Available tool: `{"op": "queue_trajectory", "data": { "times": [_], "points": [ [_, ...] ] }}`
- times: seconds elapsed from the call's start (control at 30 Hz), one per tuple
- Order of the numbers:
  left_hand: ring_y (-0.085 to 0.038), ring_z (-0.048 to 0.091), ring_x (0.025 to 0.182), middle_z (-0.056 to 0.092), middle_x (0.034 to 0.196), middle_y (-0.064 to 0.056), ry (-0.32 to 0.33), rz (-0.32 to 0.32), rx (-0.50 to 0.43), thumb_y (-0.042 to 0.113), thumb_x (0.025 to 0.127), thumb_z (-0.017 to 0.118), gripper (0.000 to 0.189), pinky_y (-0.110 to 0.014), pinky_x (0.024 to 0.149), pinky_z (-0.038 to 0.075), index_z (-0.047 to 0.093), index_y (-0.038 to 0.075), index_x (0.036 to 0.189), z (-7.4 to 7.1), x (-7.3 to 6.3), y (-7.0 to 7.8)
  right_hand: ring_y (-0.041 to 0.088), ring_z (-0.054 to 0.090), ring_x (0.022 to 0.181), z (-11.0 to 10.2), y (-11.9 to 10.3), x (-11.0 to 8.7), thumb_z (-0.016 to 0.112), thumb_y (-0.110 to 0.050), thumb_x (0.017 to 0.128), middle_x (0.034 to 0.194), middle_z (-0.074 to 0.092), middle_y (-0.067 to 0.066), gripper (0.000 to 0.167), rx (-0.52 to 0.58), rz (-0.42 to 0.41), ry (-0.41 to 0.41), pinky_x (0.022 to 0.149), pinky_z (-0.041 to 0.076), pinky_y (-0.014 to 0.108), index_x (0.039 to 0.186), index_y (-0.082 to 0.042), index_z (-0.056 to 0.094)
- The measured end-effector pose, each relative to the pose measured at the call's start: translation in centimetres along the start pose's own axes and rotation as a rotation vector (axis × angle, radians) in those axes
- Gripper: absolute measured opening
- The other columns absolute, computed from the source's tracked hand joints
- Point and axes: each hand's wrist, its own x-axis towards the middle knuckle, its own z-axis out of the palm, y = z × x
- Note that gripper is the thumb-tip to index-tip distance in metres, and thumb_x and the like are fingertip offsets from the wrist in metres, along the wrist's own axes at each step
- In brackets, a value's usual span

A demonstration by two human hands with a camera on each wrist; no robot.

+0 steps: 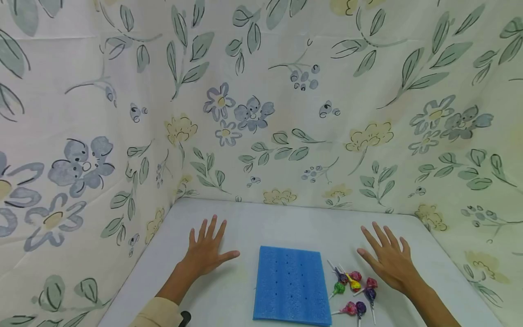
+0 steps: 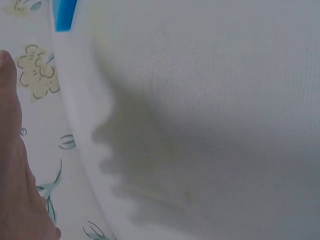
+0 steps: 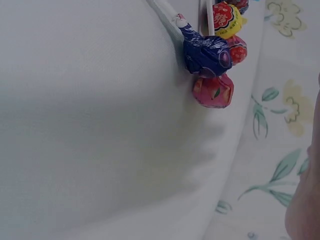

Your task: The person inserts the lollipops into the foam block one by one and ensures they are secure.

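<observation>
My left hand (image 1: 206, 252) hovers with spread fingers over the white table, left of a blue foam block (image 1: 291, 286). That block lies flat and has rows of small holes in its top. On its right side sits a loose group of wrapped lollipops, among them a green one (image 1: 339, 288), a yellow one (image 1: 354, 285) and a dark purple one (image 1: 370, 294). My right hand (image 1: 390, 261), fingers also spread, is just right of the lollipops and holds nothing. In the right wrist view a purple lollipop (image 3: 206, 56) rests against a pink one (image 3: 213, 91).
A white table (image 1: 229, 295) carries everything. Fabric printed with flowers and leaves (image 1: 261, 150) rises behind it and on both sides. Near the left sleeve (image 1: 157, 313), a small black object (image 1: 185, 318) shows at the lower edge.
</observation>
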Motion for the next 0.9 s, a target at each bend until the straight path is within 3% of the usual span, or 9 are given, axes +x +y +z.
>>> {"op": "queue_trajectory", "data": {
  "times": [0.2,0.5,0.63,0.73,0.9],
  "points": [
    [-0.052,0.009,0.161,0.008,0.177,-0.021,0.006,0.001,-0.005,0.079,0.092,0.059,0.109,-0.081,0.121,0.006,0.023,0.012,0.170,0.2,0.0,-0.2,0.058,0.015,0.155,0.0,0.0,-0.2,0.055,-0.056,0.105,0.175,0.018,0.025,0.081,-0.002,-0.003,0.011,0.112,0.003,0.088,0.171,-0.022,0.021],
    [-0.053,0.017,0.159,0.015,0.176,-0.023,0.089,0.056,-0.025,0.081,0.090,0.060,0.110,-0.083,0.119,0.011,0.028,0.010,0.168,1.2,0.0,-1.0,0.059,0.023,0.152,-0.2,-0.1,-0.3,0.057,-0.056,0.105,0.172,0.025,0.027,0.083,0.009,0.003,0.026,0.112,0.012,0.086,0.170,-0.018,0.023],
    [-0.052,0.016,0.160,0.015,0.176,-0.021,0.090,0.079,-0.039,0.080,0.090,0.060,0.111,-0.081,0.120,0.012,0.027,0.009,0.168,1.4,0.1,-1.0,0.059,0.023,0.151,-0.3,-0.2,-0.3,0.057,-0.057,0.105,0.171,0.026,0.029,0.085,0.015,0.011,0.019,0.111,0.014,0.086,0.171,-0.016,0.022],
    [-0.051,0.015,0.160,0.015,0.176,-0.022,0.070,0.106,-0.087,0.076,0.090,0.065,0.112,-0.080,0.120,0.011,0.026,0.006,0.168,1.2,0.0,-0.7,0.060,0.025,0.149,-0.3,-0.2,-0.3,0.059,-0.057,0.104,0.169,0.028,0.030,0.087,0.018,0.013,0.025,0.109,0.017,0.086,0.170,-0.015,0.022],
    [-0.047,0.015,0.162,0.018,0.176,-0.020,0.009,0.143,-0.138,0.071,0.090,0.069,0.113,-0.076,0.123,0.013,0.024,0.001,0.167,1.1,-0.1,-0.1,0.059,0.036,0.143,0.0,-0.3,-0.7,0.066,-0.055,0.101,0.162,0.039,0.033,0.084,0.016,0.009,0.077,0.106,0.027,0.084,0.164,-0.008,0.036]
  ]
}}
